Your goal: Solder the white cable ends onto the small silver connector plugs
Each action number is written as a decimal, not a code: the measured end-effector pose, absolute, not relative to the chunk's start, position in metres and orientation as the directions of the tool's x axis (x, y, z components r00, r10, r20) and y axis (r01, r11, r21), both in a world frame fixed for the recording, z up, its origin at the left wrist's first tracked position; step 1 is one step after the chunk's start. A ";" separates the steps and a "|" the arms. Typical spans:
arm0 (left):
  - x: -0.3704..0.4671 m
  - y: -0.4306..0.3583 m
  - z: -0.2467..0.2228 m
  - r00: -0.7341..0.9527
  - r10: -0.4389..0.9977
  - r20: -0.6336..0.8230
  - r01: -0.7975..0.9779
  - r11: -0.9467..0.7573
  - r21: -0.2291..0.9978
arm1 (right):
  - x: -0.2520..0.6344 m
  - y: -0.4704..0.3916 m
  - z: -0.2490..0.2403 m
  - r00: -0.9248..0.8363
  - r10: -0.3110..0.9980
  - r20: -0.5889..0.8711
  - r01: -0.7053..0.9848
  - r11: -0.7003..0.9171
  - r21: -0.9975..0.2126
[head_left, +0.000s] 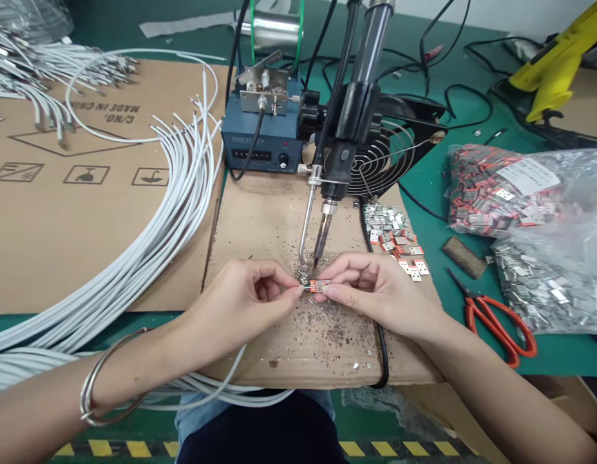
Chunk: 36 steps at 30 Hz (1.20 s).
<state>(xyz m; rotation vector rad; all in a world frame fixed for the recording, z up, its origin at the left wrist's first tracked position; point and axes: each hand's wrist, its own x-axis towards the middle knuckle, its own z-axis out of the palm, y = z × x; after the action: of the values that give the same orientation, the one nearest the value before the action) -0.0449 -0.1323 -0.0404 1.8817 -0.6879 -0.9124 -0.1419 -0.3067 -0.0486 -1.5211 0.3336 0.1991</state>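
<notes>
Between finger and thumb, my right hand [370, 287] pinches a small USB connector [316, 285] with an orange insert. My left hand [259, 290] pinches a cable end, its thin wires meeting the connector's left side. Just above them are the tip of a soldering iron [322, 235] and a bent metal solder feed tube [308, 222], both pointing down. Whether the iron tip touches the connector cannot be made out. Loose USB connectors [400, 243] and small metal shells [385, 218] lie to the right on the cardboard sheet [259, 219].
Behind stands a blue solder feeder [259, 138] with a solder spool [274, 35], and a black fan [380, 154]. White cables [172, 238] curve along the left. On the right lie bagged connectors [501, 193], bagged metal shells [549, 277], a brown block [465, 256] and red-handled pliers [496, 319].
</notes>
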 end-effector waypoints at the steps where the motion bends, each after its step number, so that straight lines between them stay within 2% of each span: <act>1: -0.044 -0.132 -0.040 0.571 -0.761 -0.307 -0.108 -0.440 0.892 | -0.141 -0.306 -0.048 0.938 -0.083 -0.335 -0.332 0.052 -0.942; 8: -0.042 -0.130 -0.035 0.595 -0.754 -0.279 -0.187 -0.467 0.864 | -0.138 -0.305 -0.050 0.925 -0.029 -0.378 -0.367 0.185 -0.912; 13: -0.042 -0.132 -0.035 0.589 -0.759 -0.277 -0.200 -0.469 0.860 | -0.137 -0.304 -0.051 0.919 -0.047 -0.391 -0.368 0.254 -0.895; 36: -0.044 -0.135 -0.034 0.617 -0.752 -0.231 -0.148 -0.399 0.905 | -0.138 -0.306 -0.051 0.931 -0.092 -0.354 -0.323 0.245 -0.914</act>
<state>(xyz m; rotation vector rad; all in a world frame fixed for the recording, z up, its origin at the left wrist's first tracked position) -0.0441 -0.1350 -0.0343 1.8931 -0.7177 -0.8011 -0.1376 -0.3055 -0.0511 -1.3225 0.3687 0.1630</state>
